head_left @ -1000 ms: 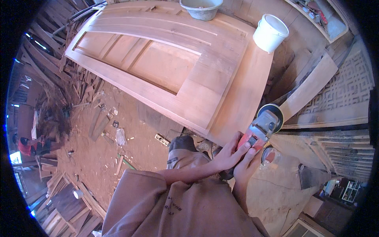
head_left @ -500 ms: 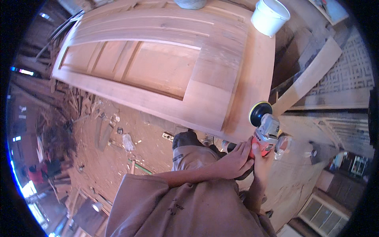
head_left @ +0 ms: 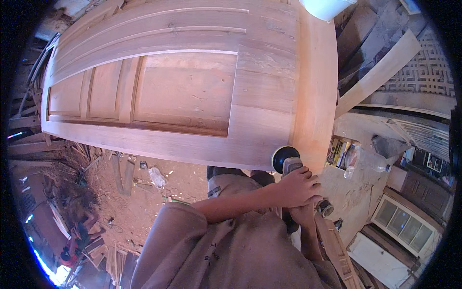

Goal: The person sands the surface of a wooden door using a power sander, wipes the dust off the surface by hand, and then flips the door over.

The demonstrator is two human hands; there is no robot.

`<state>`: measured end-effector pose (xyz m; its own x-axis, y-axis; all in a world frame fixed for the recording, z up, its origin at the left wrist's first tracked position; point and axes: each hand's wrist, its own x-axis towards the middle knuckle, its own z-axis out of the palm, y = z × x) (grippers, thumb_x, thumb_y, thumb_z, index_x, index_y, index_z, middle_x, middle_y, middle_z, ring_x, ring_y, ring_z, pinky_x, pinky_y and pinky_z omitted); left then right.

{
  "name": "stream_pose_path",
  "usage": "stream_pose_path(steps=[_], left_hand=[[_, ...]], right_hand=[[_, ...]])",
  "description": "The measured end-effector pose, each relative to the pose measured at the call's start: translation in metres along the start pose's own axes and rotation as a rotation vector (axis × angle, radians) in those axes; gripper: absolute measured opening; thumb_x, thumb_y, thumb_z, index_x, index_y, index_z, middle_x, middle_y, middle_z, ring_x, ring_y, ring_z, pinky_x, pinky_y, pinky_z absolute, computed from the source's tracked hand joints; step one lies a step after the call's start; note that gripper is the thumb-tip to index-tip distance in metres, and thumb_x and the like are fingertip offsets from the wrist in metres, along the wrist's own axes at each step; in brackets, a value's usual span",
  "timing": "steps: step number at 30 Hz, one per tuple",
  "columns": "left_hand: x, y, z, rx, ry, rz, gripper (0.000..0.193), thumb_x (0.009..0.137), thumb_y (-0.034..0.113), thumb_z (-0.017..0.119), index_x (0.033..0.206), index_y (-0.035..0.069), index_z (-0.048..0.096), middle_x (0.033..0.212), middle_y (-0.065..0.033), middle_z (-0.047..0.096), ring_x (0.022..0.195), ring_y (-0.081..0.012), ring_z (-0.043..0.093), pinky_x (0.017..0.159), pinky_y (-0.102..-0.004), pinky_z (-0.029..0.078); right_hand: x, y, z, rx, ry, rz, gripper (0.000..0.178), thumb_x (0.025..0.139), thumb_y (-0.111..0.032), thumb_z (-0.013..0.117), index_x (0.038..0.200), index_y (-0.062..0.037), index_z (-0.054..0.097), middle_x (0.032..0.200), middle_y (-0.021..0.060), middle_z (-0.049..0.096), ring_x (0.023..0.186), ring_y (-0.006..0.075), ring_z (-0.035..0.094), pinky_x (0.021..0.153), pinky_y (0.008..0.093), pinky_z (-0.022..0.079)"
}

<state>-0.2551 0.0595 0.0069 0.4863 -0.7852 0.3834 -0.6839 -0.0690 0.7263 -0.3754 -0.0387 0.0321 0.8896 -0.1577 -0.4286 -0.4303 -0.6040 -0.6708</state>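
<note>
My left hand (head_left: 299, 187) is wrapped over the grey head of an angle grinder (head_left: 291, 165) fitted with a round black sanding pad (head_left: 286, 158) with a pale rim. Just below it, my right hand (head_left: 302, 211) grips the tool's body, mostly covered by the left hand and wrist. The pad is at the near right corner of a large panelled wooden door (head_left: 262, 120) lying flat in front of me. Whether the pad touches the wood I cannot tell.
A white bucket (head_left: 328, 6) stands at the door's far right. Right of the door lean a plank (head_left: 385, 72) and a patterned panel (head_left: 418, 72). A clear plastic bottle (head_left: 373, 164) lies to the right. Wood scraps and a crumpled plastic bag (head_left: 157, 177) litter the floor at left.
The grinder has come left and nearer to me, its pad now at the door's near edge. My left hand has shifted onto the grinder's head. My view has moved closer to the door.
</note>
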Motion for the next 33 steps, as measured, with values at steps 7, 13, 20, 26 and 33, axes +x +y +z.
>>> stream_pose_path(steps=[7, 13, 20, 26, 33], left_hand=[[-0.015, -0.025, -0.03, -0.071, -0.123, -0.026, 0.036, 0.086, 0.042, 0.062, 0.086, 0.006, 0.061, 0.093, -0.0116, 0.062, 0.087, -0.0268, 0.062, 0.084, -0.0397, 0.045], [-0.036, -0.037, -0.066, -0.086, -0.044, -0.151, 0.03, 0.08, 0.036, 0.066, 0.083, 0.006, 0.061, 0.089, -0.0108, 0.062, 0.086, -0.0284, 0.062, 0.082, -0.0417, 0.046], [-0.063, -0.048, -0.127, -0.073, -0.048, -0.368, 0.025, 0.079, 0.031, 0.067, 0.077, 0.007, 0.061, 0.079, -0.0105, 0.061, 0.082, -0.0313, 0.063, 0.083, -0.0434, 0.048], [-0.001, -0.067, -0.084, -0.086, 0.003, -0.09, 0.03, 0.083, 0.035, 0.065, 0.077, 0.006, 0.062, 0.083, -0.0131, 0.064, 0.081, -0.032, 0.064, 0.083, -0.0445, 0.049], [0.04, -0.083, -0.066, -0.096, -0.083, -0.075, 0.032, 0.083, 0.035, 0.064, 0.067, 0.006, 0.062, 0.075, -0.0109, 0.065, 0.072, -0.0317, 0.065, 0.076, -0.0414, 0.052]], right_hand=[[0.02, -0.039, 0.018, 0.15, -0.073, 0.133, 0.055, 0.081, -0.02, 0.068, 0.128, 0.0005, 0.05, 0.127, 0.0191, 0.051, 0.113, 0.0309, 0.054, 0.091, 0.042, 0.047], [0.04, -0.047, 0.047, 0.155, -0.047, -0.023, 0.044, 0.071, -0.026, 0.078, 0.107, -0.0032, 0.064, 0.102, 0.0172, 0.067, 0.092, 0.0325, 0.066, 0.076, 0.0418, 0.054], [0.08, -0.109, 0.059, 0.209, -0.206, -0.058, 0.032, 0.067, -0.026, 0.084, 0.087, -0.0039, 0.073, 0.091, 0.0147, 0.07, 0.084, 0.0295, 0.07, 0.072, 0.0374, 0.057], [0.08, -0.081, 0.028, 0.219, -0.061, 0.039, 0.044, 0.077, -0.014, 0.07, 0.115, 0.0036, 0.058, 0.116, 0.0187, 0.062, 0.105, 0.0281, 0.062, 0.085, 0.0391, 0.051], [0.097, -0.069, 0.011, 0.266, 0.075, 0.1, 0.044, 0.079, -0.016, 0.07, 0.117, 0.0015, 0.058, 0.116, 0.017, 0.063, 0.108, 0.0294, 0.06, 0.09, 0.0407, 0.049]])
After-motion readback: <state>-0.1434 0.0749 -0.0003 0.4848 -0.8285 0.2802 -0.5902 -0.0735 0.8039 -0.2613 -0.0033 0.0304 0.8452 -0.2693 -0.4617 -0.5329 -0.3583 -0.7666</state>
